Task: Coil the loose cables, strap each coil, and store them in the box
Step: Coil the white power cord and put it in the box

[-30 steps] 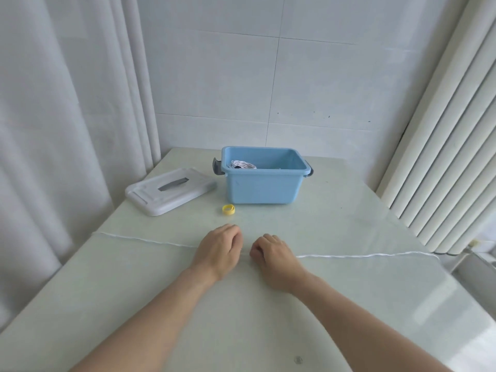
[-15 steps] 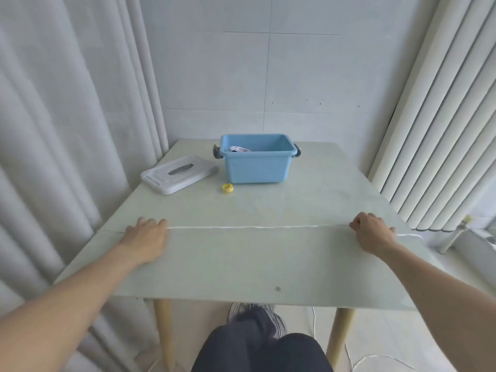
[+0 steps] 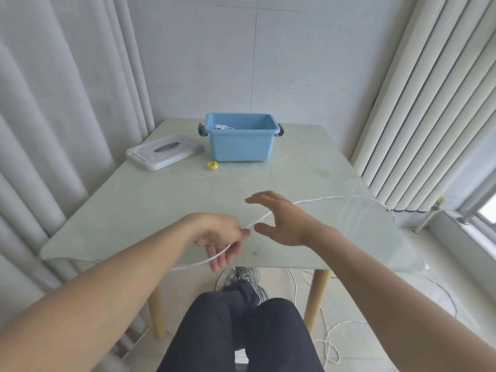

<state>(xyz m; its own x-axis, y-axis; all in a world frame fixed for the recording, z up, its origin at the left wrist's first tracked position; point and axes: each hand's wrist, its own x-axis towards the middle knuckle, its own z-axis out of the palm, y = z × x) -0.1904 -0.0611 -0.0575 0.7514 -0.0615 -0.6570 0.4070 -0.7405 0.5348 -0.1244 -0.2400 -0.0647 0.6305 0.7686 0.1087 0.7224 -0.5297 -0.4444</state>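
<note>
Head view: nearest, the left hand (image 3: 222,241) has its grip pinched on the white cable (image 3: 316,200) over the tabletop (image 3: 295,173) edge; the right hand (image 3: 281,220) hovers with its grip spread apart beside it. Coiling looks just begun; next, the right hand should draw a loop across. Half a second ago both hands pressed the cable wide apart. The blue box (image 3: 241,142) sits far back.

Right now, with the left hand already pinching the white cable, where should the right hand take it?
On the raised span of the white cable just right of the left hand. It probably lifts off the table there, so the open right hand can close on it from above.
</note>
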